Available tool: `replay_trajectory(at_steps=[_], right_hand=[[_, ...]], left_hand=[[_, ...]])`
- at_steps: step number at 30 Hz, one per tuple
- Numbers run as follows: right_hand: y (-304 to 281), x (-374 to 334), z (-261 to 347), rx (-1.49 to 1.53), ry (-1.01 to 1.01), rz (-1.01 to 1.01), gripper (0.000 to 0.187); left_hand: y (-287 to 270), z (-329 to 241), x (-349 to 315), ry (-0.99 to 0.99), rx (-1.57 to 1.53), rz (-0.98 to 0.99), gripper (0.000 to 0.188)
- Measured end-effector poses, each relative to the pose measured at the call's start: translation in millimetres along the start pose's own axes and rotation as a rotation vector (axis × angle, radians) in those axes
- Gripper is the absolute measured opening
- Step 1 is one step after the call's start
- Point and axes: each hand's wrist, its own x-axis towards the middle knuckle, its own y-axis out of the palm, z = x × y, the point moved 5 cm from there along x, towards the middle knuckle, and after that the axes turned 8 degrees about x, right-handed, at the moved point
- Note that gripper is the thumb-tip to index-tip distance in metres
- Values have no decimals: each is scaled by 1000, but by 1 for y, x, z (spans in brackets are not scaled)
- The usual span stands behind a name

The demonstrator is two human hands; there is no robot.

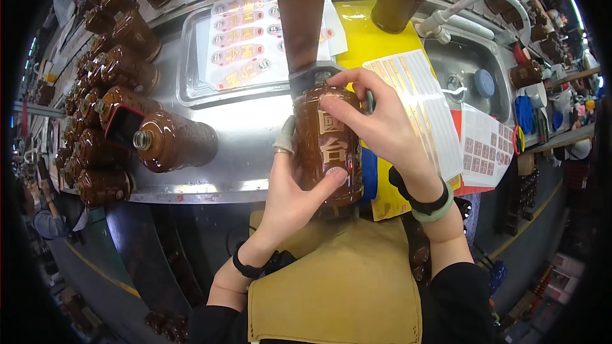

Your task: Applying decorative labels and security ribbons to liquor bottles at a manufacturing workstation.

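A brown glazed bottle (311, 137) with large pale gold characters down its front is tilted in front of me, at the near edge of the steel counter. Around its lower left side my left hand (290, 188) is closed, thumb across the front; a pale cover sits on one of its fingers. My right hand (382, 118) grips the bottle's upper part, with the thumb pressed beside the top character and the fingers by the neck. A small green piece (370, 101) shows at the right hand's fingers; its kind is unclear.
Many brown bottles (131, 67) crowd the left side, one bottle (178, 142) lying apart. Behind are a steel tray (189, 67) with label sheets (239, 38) and a dark vertical post (301, 13). To the right, strip sheets (417, 102) lie beside a sink (475, 57) with a faucet (437, 22).
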Motion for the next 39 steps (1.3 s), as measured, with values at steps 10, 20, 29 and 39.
replay_trajectory(at_steps=[10, 20, 29, 39], right_hand=[[-2, -2, -2, -2, 13, -7, 37], [-5, -49, -25, 337, 198, -57, 56], [4, -61, -31, 332, 206, -40, 77], [3, -62, -33, 367, 227, -21, 79]], left_hand=[[2, 0, 0, -13, -31, 5, 90], [-10, 2, 16, -34, -132, -51, 64], [-9, 4, 17, 0, -162, -54, 65], [-12, 9, 17, -99, -206, -46, 72]])
